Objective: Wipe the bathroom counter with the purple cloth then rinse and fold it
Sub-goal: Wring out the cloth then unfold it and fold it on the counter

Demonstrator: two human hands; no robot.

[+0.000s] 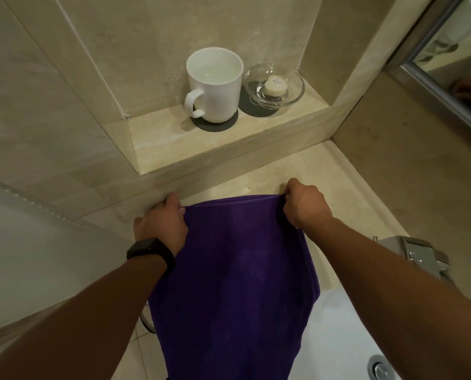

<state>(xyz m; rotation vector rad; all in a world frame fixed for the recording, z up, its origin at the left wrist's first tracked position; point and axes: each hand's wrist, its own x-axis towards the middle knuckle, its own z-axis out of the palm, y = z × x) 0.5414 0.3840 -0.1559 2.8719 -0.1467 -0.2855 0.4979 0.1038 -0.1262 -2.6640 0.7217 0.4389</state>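
Soft purple terry cloth [237,283] hangs limp over the beige marble desk [324,171], top corners pinched by left grip [161,223] and right grip [304,205]; probably light, floppy, best held by its corners.

A bathroom: beige marble tiles [50,111], a white sink [346,333] with chrome tap [418,256], mirror [453,50], soap [275,84] in a glass dish [292,91].

The purple cloth [234,275] hangs spread out in a flat sheet, held up by its two top corners above the beige marble counter [324,171], its lower part draping toward the camera.
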